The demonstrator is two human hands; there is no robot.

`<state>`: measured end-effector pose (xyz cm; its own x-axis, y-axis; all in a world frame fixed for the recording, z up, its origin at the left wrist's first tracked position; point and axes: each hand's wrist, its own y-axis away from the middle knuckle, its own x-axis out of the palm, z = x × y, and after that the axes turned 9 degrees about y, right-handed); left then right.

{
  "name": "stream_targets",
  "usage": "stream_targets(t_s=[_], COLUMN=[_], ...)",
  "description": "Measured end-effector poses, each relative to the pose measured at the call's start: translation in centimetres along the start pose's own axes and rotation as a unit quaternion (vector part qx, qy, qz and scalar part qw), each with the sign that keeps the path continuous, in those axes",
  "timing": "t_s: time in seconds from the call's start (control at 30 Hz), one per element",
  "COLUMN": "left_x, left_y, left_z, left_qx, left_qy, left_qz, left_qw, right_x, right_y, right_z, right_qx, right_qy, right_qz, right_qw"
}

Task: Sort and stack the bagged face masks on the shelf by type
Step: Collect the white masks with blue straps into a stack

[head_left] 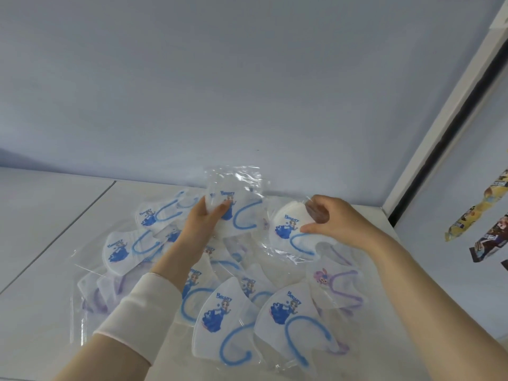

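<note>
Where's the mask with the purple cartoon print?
Head view, right side: the purple-print mask lies just below the right hand, above the front-right blue-loop mask.

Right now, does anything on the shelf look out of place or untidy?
Yes. The bagged masks lie in one overlapping heap on the shelf, types mixed: a purple-strap mask at the right and more purple-strap ones at the lower left lie half buried among the blue-strap masks.
</note>
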<state>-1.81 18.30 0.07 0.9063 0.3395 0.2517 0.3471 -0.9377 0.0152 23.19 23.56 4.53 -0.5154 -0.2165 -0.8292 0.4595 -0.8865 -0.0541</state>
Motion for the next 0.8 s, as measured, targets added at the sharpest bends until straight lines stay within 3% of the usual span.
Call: stream_targets(t_s=[0.2, 0.33, 0.5, 0.6, 0.8], left_x=[1.5, 0.9, 2.9, 3.6, 3.2], left_y=[1.5, 1.5, 4.4, 5.3, 6.2], left_z=[-0.9, -1.9, -1.9, -1.4, -0.5], left_qx=[0.061, 0.093, 0.092, 0.118, 0.083], left_qy=[-0.056, -0.046, -0.026, -0.054, -0.052], left_qz=[0.031, 0.000, 0.124, 0.154, 0.048], left_qw=[0.996, 0.995, 0.988, 0.980, 0.994], right_x=[-2.8, -4.4, -2.4, -1.0, 1.6], right_y=[-0.3, 0.4, 0.0, 0.5, 3.8], right_z=[2.8, 4.3, 5.9, 6.2, 5.4], right_qx=[-0.023, -0.034, -0.052, -0.063, -0.028], right_qy=[0.107, 0.067, 0.040, 0.029, -0.033], right_qz=[0.025, 0.018, -0.068, -0.103, -0.169], right_qw=[0.994, 0.997, 0.996, 0.992, 0.985])
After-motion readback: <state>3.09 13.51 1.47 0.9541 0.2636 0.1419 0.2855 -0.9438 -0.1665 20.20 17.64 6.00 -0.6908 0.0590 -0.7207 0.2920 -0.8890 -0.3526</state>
